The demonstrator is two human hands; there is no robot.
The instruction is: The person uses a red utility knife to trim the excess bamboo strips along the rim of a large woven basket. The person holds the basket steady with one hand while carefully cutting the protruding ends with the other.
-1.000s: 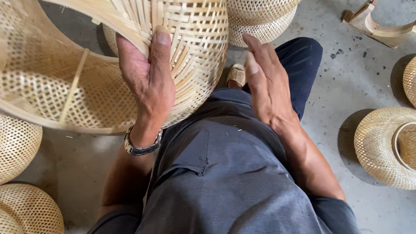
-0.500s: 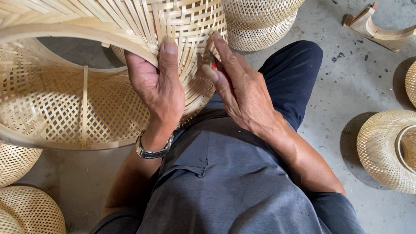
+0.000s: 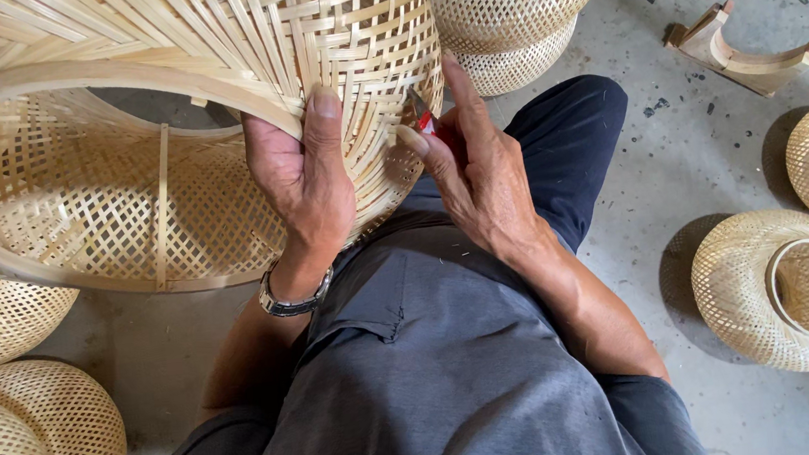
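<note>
A large woven bamboo basket (image 3: 122, 116) lies on its side over my lap, its open mouth toward me. My left hand (image 3: 303, 183), a metal watch on its wrist, grips the basket's rim with the thumb on the outer weave. My right hand (image 3: 477, 167) rests against the basket's outer wall and holds a small red-handled tool (image 3: 422, 120), whose tip touches the bamboo strips. Most of the tool is hidden by my fingers.
More woven bamboo domes lie around on the concrete floor: two stacked ahead (image 3: 513, 13), others at the left (image 3: 33, 436) and right (image 3: 780, 287). A curved wooden piece (image 3: 740, 47) lies at the upper right. My legs in dark trousers (image 3: 563, 145) fill the middle.
The basket has swung down and nearer to me. My right hand rose from my lap to the basket's wall, now with the red tool against the weave. My left hand kept its grip on the rim.
</note>
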